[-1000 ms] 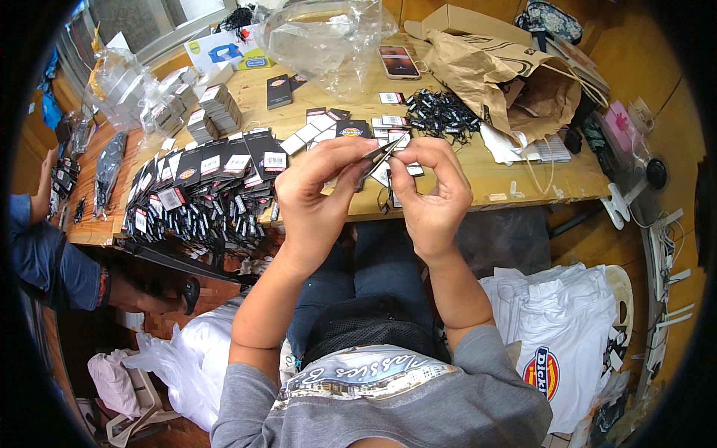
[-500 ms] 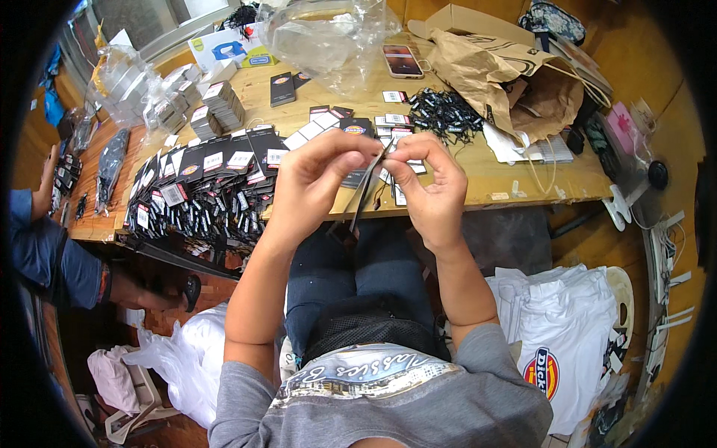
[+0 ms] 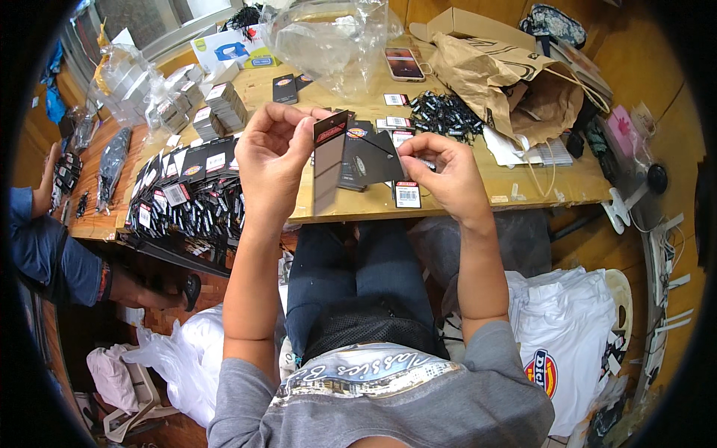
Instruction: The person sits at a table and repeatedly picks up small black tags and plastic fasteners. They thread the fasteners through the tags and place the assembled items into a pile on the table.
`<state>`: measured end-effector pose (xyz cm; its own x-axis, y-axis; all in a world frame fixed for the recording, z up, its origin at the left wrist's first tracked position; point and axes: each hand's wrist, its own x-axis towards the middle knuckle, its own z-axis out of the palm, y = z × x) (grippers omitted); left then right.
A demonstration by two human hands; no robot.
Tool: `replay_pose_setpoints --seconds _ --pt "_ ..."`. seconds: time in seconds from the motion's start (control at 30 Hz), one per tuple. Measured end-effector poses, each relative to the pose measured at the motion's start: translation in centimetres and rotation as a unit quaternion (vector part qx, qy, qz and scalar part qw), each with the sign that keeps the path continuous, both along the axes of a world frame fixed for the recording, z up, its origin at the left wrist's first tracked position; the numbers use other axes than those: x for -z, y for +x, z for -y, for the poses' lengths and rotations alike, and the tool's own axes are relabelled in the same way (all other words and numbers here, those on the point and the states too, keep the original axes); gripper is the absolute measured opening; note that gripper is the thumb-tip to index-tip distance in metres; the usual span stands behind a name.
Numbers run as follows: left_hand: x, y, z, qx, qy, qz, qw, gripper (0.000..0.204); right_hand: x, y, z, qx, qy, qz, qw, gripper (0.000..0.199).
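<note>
My left hand point(image 3: 275, 160) pinches the top of a dark hang tag point(image 3: 328, 168) with a red band, holding it upright above the table's front edge. A thin black cord point(image 3: 370, 140) stretches from the tag towards my right hand point(image 3: 446, 175), whose thumb and forefinger are closed on it. Behind and below lie black printed cards point(image 3: 366, 175), partly covered by the raised tag. Just left of my right hand is a white barcode label point(image 3: 407, 196) with a red top at the table edge.
Left of my hands lies a heap of finished-looking black tags with cords point(image 3: 190, 183). Beyond are stacked cards point(image 3: 225, 104), clear plastic bags point(image 3: 328, 45), a phone point(image 3: 404, 64), a pile of black cords point(image 3: 446, 113) and a brown paper bag point(image 3: 508, 82). Another person's arm point(image 3: 46, 179) shows at far left.
My hands were close together at the tag's cord and have moved apart, left hand leftward, right hand slightly right. The tag has turned from edge-on to show its face.
</note>
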<state>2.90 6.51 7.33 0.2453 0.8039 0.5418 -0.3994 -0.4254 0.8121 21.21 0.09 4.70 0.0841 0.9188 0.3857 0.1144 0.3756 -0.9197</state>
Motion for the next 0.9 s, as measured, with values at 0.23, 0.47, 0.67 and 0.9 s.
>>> replay_pose_setpoints --seconds 0.23,0.47,0.67,0.9 --pt "-0.2 -1.6 -1.5 0.041 -0.026 0.105 0.993 0.008 -2.1 -0.4 -0.5 -0.070 -0.039 -0.083 0.993 0.019" --pt "0.1 -0.4 -1.4 0.129 -0.102 0.089 0.982 0.008 -2.5 -2.2 0.0 0.011 -0.033 -0.143 0.989 0.017" --pt "-0.2 0.1 -2.0 0.207 -0.073 0.034 0.975 0.013 -3.5 -4.4 0.4 0.040 -0.061 -0.144 0.987 0.014" --pt "-1.1 -1.0 -1.9 0.195 -0.107 -0.080 0.972 0.028 -3.1 -5.2 -0.5 0.027 0.010 -0.154 0.988 0.010"
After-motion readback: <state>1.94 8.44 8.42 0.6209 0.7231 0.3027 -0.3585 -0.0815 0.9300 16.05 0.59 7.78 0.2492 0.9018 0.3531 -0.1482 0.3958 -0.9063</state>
